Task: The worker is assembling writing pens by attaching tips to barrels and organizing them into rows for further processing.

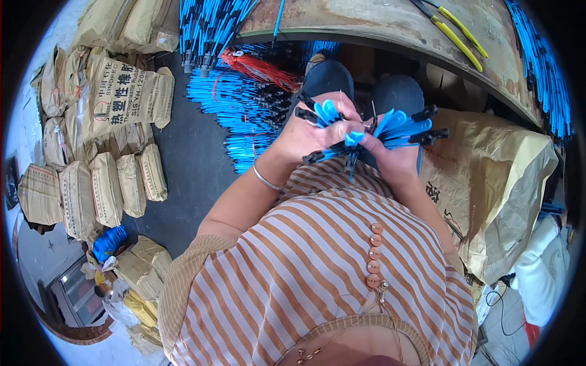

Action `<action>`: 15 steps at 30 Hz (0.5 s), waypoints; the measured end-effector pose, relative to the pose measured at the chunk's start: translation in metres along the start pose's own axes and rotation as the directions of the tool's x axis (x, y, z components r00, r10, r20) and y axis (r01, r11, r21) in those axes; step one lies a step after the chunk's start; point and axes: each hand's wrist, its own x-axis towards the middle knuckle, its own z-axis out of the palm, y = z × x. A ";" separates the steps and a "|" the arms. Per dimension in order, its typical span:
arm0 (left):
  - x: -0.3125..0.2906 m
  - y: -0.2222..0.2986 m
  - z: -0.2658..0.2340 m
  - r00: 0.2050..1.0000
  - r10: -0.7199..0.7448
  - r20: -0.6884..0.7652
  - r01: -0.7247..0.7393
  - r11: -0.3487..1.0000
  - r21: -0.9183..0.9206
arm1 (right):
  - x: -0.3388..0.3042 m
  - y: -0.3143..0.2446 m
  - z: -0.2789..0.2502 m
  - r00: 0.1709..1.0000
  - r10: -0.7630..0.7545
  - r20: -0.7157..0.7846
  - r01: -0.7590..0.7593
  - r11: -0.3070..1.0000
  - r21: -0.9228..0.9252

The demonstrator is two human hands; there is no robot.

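- Over the person's lap, the left hand [308,131] and the right hand [390,155] are both closed around a bunch of blue cables [400,129]. The cables are thin, smooth and bendy, with small black plugs on the ends. The hands touch each other in the middle.
- A thin shiny bracelet [265,180] sits on the left wrist.
- Down on the dark floor [195,165], past the hands, lie more blue cables in a big pile [235,113]. A red tassel of thin strings [259,70] rests on top of that pile.
- On the left are many tan paper sacks [125,97], fat and wrinkly, stacked side by side.
- To the right, just beside the right arm, stands a big crinkled brown bag [494,177].
- Up top is a worn wooden surface [390,24] with a curved edge. Yellow-handled pliers [458,36] lie on it.
- The shirt [317,268] has soft orange and white stripes and round buttons.
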 end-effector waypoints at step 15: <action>0.035 0.019 -0.006 0.960 0.045 0.278 0.007 0.983 -0.184 | 0.027 -0.004 -0.007 0.880 -0.443 0.171 0.440 0.896 0.057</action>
